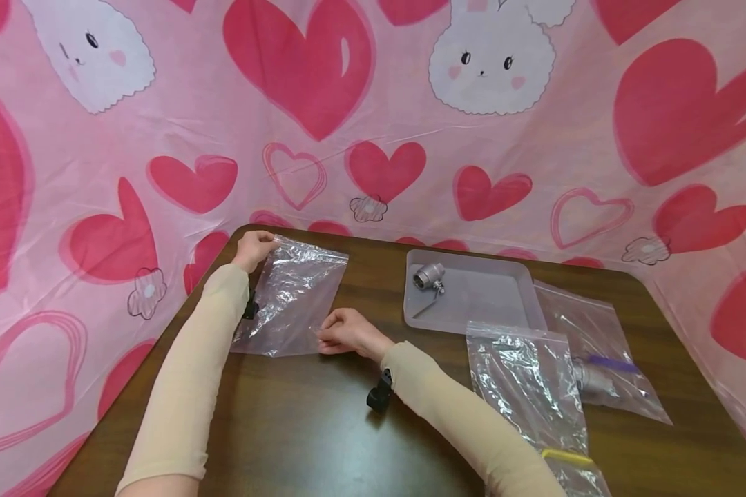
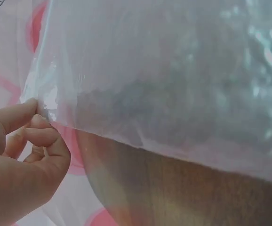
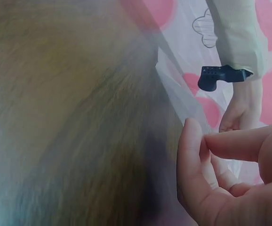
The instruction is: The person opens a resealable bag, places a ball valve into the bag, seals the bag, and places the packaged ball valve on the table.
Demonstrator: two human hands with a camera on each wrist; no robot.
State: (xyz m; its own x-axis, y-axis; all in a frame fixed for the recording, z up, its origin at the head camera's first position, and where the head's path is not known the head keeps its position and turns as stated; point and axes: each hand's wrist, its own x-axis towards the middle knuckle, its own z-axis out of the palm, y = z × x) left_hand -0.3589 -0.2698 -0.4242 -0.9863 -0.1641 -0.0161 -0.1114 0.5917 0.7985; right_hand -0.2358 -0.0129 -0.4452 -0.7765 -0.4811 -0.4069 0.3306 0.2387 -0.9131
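No lettering, label, brand, number or sign can be read in any view, whether on the clear bag (image 1: 301, 293) at the left, the pale tray (image 1: 494, 293) on the far side, the near bag (image 1: 525, 393) and far bag (image 1: 587, 317) at the right, or the pink backdrop (image 1: 404, 83).

White glare streaks the held bag (image 1: 293, 298) and pales the tabletop (image 1: 313, 428); both wrist views look hazy

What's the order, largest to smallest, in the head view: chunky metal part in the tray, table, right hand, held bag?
1. Table
2. Held bag
3. Right hand
4. Chunky metal part
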